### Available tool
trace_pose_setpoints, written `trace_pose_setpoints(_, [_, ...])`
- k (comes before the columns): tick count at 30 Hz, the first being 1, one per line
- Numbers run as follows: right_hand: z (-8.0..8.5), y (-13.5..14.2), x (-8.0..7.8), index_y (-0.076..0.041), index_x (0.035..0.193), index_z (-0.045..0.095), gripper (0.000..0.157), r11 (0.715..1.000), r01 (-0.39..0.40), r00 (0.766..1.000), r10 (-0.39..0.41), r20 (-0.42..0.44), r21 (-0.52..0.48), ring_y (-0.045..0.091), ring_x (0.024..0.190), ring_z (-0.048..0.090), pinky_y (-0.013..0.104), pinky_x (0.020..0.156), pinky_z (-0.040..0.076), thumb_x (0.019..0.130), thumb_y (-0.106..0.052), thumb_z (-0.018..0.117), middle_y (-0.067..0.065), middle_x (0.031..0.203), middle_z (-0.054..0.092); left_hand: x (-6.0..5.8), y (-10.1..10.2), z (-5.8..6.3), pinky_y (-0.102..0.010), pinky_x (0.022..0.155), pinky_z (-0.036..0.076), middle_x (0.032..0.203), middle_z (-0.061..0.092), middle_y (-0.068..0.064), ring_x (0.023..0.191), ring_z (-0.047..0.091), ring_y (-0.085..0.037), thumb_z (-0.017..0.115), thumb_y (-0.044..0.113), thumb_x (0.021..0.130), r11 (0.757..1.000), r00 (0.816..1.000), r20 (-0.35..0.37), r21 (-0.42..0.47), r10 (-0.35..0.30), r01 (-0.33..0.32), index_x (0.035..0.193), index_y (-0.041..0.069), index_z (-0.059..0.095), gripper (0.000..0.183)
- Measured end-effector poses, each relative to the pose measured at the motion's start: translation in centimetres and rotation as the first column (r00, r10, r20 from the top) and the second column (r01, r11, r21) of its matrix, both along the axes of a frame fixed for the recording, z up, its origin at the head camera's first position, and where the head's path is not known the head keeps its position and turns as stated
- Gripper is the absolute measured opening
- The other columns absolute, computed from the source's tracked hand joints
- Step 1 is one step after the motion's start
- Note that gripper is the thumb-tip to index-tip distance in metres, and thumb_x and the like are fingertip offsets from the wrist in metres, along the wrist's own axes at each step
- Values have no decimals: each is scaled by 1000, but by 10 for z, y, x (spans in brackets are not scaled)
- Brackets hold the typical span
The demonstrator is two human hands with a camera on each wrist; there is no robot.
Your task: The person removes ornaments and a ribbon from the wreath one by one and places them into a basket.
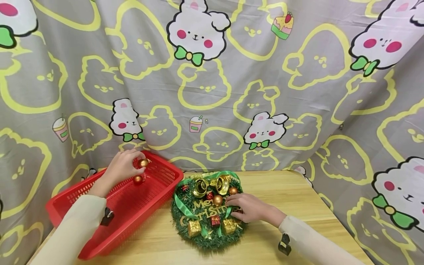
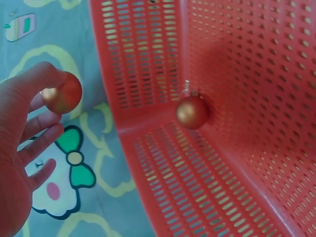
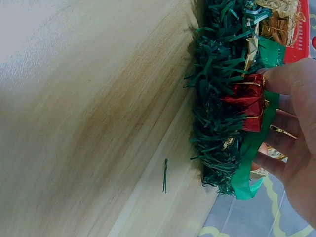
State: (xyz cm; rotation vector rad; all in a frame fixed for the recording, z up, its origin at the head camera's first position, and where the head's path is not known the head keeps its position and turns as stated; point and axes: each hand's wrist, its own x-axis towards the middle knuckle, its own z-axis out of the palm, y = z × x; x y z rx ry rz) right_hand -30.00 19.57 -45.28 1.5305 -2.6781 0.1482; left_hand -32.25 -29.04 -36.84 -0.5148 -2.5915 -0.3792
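My left hand (image 1: 124, 165) pinches a gold Christmas ball (image 2: 64, 94) above the far end of the red plastic basket (image 1: 139, 209). Inside that basket, a second gold ball (image 2: 192, 112) sits near the corner. A green Christmas wreath (image 1: 212, 241) lies on the table, decorated with golden bells (image 1: 200, 187), gold "Merry Christmas" lettering, small foil gift boxes and gold balls (image 1: 217, 200). My right hand (image 1: 254, 209) rests on the wreath's right side with its fingers extended. In the right wrist view its thumb is close to a red gift box (image 3: 253, 101) and green ribbon (image 3: 254, 155).
The basket stands slanted on the left of the wooden table (image 1: 278, 239), just beside the wreath. A patterned grey curtain (image 1: 212, 92) hangs behind the table and along its sides. A thin dark green strand (image 3: 165, 175) lies on the tabletop near the wreath.
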Motion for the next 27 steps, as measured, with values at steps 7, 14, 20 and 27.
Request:
trace_pose_setpoints(7, [-1, 0, 0, -6, 130, 68, 37, 1000, -4, 1000, 4, -3, -4, 29, 124, 64, 44, 103, 53, 98, -24, 65, 13, 136, 65, -9, -4, -14, -52, 81, 46, 96, 69, -11, 88, 61, -30, 85, 16, 73, 999, 1000, 3, -53, 9, -9, 102, 6, 72, 34])
trace_pose_setpoints(14, [-2, 1, 0, -5, 130, 68, 36, 999, -18, 1000, 18, -7, -28, 29, 123, 65, 45, 102, 53, 99, -24, 64, 14, 135, 66, -15, -4, -26, -53, 81, 44, 97, 69, -12, 90, 59, -31, 85, 17, 74, 994, 1000, -26, -112, -2, -1, 102, 5, 72, 33])
trace_pose_setpoints(20, [-3, 1, -1, -7, 131, 67, 37, 1000, -3, 1000, 3, 12, -22, 28, 124, 64, 44, 103, 53, 99, -25, 64, 13, 137, 65, -19, -4, -34, -61, 89, 43, 99, 69, -12, 94, 60, -32, 84, 16, 74, 991, 1000, 3, -131, -3, 4, 102, 5, 71, 33])
trace_pose_setpoints(27, [-4, 2, -1, -8, 131, 67, 37, 1000, 6, 1000, -6, 12, -18, 28, 125, 64, 44, 104, 52, 98, -25, 65, 12, 138, 65, -23, -3, -48, -56, 85, 45, 93, 67, -8, 90, 61, -30, 86, 17, 72, 986, 1000, 4, -167, -15, 16, 96, 8, 70, 30])
